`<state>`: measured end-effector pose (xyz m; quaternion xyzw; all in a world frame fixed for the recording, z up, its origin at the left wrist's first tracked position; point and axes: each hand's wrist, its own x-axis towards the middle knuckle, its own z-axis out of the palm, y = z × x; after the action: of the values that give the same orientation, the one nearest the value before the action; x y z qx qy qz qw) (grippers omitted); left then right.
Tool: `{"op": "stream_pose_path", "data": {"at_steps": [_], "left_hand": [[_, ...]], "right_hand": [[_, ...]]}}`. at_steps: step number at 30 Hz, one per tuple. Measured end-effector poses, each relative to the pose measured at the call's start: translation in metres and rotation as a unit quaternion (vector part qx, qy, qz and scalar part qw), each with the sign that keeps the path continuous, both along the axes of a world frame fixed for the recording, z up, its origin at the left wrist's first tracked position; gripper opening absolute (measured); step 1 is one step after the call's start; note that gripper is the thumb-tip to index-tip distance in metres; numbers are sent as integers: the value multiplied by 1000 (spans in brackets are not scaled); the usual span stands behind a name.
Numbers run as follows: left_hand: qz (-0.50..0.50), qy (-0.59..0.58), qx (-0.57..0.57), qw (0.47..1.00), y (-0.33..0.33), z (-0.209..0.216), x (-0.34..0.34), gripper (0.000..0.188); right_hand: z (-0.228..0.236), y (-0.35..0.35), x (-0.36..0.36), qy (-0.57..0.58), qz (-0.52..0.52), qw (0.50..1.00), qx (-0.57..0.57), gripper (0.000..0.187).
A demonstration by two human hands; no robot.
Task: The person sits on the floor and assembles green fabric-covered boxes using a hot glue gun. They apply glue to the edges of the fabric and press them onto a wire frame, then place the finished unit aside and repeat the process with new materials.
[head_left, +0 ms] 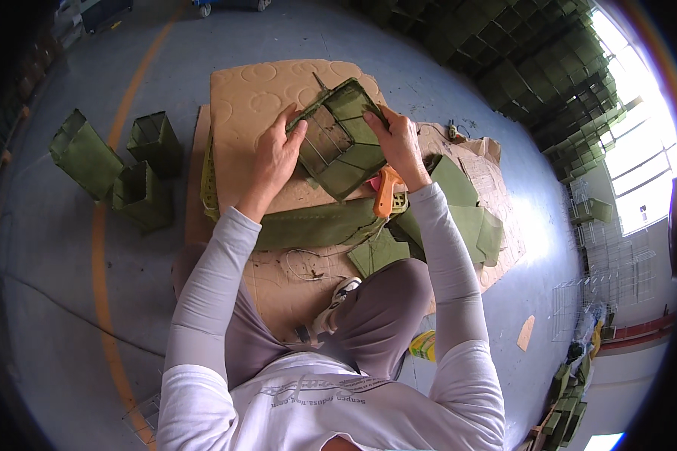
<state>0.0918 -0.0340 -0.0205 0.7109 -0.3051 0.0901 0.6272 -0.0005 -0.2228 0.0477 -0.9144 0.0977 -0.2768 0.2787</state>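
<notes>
Floor: grey-blue floor (139, 293) ran across the scene, with an orange line (98, 248) curving down the left side.
Green stacks: many dark green boxes (504, 56) were piled at upper right, near a bright window (639, 143).
Work surface: a cardboard sheet (237, 161) with round impressions lay flat before the seated person; a long green panel (308, 227) showed along its near side.
Loose green pieces: flat sheets (466, 225) lay overlapping to the right, beneath and beside the right forearm.
Boxes at left: three open green containers (149, 192) stood close together on the floor, the leftmost leaning.
Held piece: a green wire-framed box (337, 161) was above the cardboard sheet, between both hands, tilted, with its open side and wire grid facing the person.
Left hand: the left hand (278, 154) gripped the box's left edge, fingers clamped on it, thumb uppermost; fingertips partly hidden.
Right hand: the right hand (400, 146) gripped the opposite edge, fingers clamped, thumb over the rim; remaining fingertips hidden.
Tool: an orange-handled tool (384, 197) lay just below the right hand; its working end could not be made out.
</notes>
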Motion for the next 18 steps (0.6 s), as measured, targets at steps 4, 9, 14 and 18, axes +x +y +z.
{"op": "stream_pose_path", "data": {"at_steps": [4,9,14,18], "left_hand": [[-33,51,27,998,2,26,-23,38],[-30,46,-33,998,27,55,-17,50],[-82,163,-182,966,18,32,2,60],[-116,249,-301,913,10,22,17,61]], "right_hand": [[0,-2,-13,16,-34,999,-30,31],[-1,28,-1,-31,-41,998,25,33],[-22,13,6,45,-27,998,43,37],[-17,14,15,81,-52,994,52,35]]}}
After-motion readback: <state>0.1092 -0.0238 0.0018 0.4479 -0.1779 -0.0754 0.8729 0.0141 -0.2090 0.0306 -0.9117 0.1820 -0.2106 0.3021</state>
